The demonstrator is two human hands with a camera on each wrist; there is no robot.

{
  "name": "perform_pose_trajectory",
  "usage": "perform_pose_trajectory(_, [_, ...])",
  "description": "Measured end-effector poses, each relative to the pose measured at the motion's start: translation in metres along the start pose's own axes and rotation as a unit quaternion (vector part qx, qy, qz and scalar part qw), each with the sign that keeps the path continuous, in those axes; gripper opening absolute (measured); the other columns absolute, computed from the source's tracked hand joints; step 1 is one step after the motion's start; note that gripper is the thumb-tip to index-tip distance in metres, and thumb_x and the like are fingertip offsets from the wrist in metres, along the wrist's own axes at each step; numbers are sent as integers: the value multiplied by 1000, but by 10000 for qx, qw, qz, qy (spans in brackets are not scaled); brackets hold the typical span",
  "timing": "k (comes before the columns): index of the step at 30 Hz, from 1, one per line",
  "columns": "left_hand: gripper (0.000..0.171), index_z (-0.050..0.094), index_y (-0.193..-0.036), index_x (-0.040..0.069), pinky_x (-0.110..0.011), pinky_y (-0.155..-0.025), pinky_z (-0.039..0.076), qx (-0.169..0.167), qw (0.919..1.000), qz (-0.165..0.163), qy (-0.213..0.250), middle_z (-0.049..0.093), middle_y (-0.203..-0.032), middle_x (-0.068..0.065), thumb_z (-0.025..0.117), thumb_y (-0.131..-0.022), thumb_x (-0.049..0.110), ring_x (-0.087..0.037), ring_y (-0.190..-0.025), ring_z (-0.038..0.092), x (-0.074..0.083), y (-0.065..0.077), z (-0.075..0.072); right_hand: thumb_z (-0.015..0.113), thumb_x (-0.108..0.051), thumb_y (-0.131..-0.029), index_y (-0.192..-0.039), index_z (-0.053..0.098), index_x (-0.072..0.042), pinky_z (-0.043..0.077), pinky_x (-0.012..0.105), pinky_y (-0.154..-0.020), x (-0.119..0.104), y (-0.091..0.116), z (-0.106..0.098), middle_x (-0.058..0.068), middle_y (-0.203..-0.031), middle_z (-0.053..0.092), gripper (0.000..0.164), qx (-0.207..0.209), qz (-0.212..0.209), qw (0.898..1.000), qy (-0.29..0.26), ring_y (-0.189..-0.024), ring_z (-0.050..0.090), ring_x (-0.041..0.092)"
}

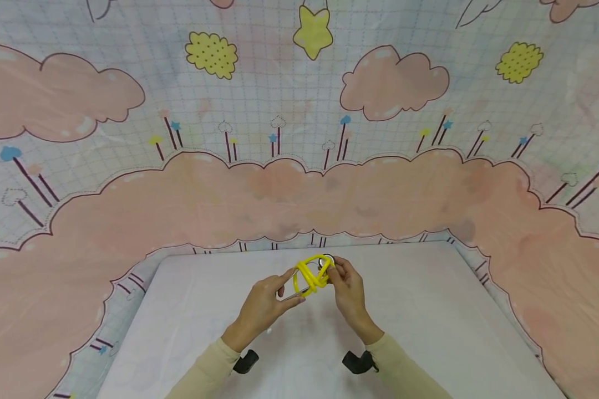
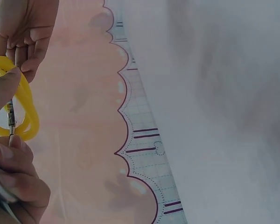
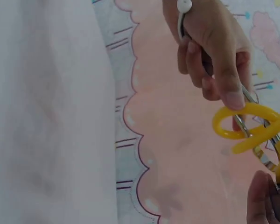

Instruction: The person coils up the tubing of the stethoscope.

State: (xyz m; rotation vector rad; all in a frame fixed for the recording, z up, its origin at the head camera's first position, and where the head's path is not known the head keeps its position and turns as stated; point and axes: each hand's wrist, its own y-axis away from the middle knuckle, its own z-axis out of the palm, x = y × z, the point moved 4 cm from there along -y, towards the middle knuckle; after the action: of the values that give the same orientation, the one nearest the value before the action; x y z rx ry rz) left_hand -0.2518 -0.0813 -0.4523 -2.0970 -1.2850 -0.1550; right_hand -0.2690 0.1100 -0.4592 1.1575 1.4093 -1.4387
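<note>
A stethoscope with yellow tubing (image 1: 309, 275) is held up over the white table between both hands. Its tubing is wound in several crossing loops around the metal ear tubes (image 3: 241, 122). My left hand (image 1: 263, 299) holds the ear tubes from the left, thumb and fingers spread to either side of the loops. A white ear tip (image 3: 184, 5) sticks out by this hand in the right wrist view. On the right, my right hand (image 1: 350, 289) pinches the wound bundle by the round, dark-rimmed chest piece (image 1: 325, 261). Fingers partly cover the chest piece.
The white table (image 1: 199, 310) spreads beneath both hands, its far edge just beyond the stethoscope. Behind and at the sides hangs a patterned cloth (image 1: 279, 205) with pink clouds and stars. Black wrist mounts (image 1: 358, 363) sit below the sleeves.
</note>
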Motion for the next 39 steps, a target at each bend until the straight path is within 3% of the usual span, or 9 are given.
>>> perform_pose_trajectory(5, [69,57,-130,17,-15,-51,24,-124,9999,61,-17,42,-62,8,75,-71,48,-1,-54,28,-3,3,2,54,-20,-95,-117,57,-4,54,22,-66,-4,0,-2,11,-94,70,28,-116,-489,9933,1045,-68,66,7])
perform_pose_trajectory(7, [69,57,-130,16,-15,-51,24,-131,9999,80,-4,43,-61,7,75,-71,47,-1,-54,28,-3,3,2,55,-20,-94,-116,57,-6,54,23,-63,-5,-2,-3,10,-91,70,26,-184,-543,9914,1177,-65,66,7])
perform_pose_trajectory(15, [67,55,-131,16,-14,-51,24,-167,9993,140,293,51,-64,-3,73,-74,47,-1,-56,29,5,2,1,45,-2,-95,-128,48,-6,48,24,-57,-23,2,-4,14,-76,59,33,-272,-646,9959,566,-59,53,21])
perform_pose_trajectory(23, [67,55,-131,18,-15,-50,24,16,9993,237,289,44,-61,3,74,-73,47,-1,-55,28,7,2,-1,42,2,-95,-124,50,1,40,23,-53,-35,9,-2,9,-73,51,30,-231,-1029,9941,251,-59,43,9])
perform_pose_trajectory(28, [69,55,-131,21,-15,-50,25,-28,9993,95,356,37,-60,10,70,-73,54,-1,-55,29,3,3,2,43,1,-95,-124,51,1,39,21,-52,-33,9,-2,10,-73,54,30,-337,-1076,9927,432,-59,44,12])
perform_pose_trajectory(33, [68,56,-130,21,-15,-50,25,-13,9996,58,290,36,-59,13,70,-72,55,-1,-54,30,1,4,4,42,2,-95,-122,51,4,37,20,-48,-36,11,-2,10,-68,53,28,-447,-1247,9882,774,-55,42,5])
perform_pose_trajectory(39, [66,59,-128,19,-15,-50,25,-92,9994,135,317,38,-58,10,74,-71,49,1,-54,30,3,4,4,39,1,-96,-120,51,8,41,20,-52,-38,14,-4,9,-71,56,27,-577,-1314,9861,841,-57,47,26])
